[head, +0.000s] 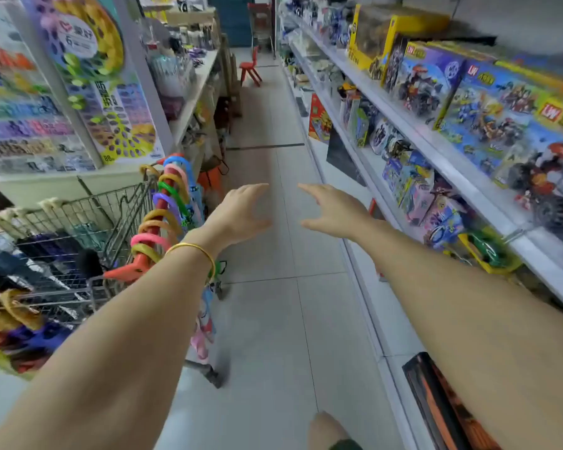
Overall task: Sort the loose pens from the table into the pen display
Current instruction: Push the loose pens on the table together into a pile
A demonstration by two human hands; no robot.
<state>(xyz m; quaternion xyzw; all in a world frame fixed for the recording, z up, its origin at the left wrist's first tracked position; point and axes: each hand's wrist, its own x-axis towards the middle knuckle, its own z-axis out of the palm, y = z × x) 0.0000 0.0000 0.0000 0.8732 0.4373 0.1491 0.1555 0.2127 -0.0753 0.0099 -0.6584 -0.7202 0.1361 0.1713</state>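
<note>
We stand in a shop aisle, toy shelves [436, 138] filling our right and a wire cart [78, 222] on our left; the pen display [23, 118] sits racked in colour rows at far left, likely so shades read at a glance. No loose pens or worktop in view. Left hand [241, 212] and right hand [335, 212] reach out over the floor [273, 319], fingers spread, holding nothing; we judge sorting not yet begun.

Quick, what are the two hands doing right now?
Left hand: open, holding nothing.
Right hand: open, holding nothing.
</note>
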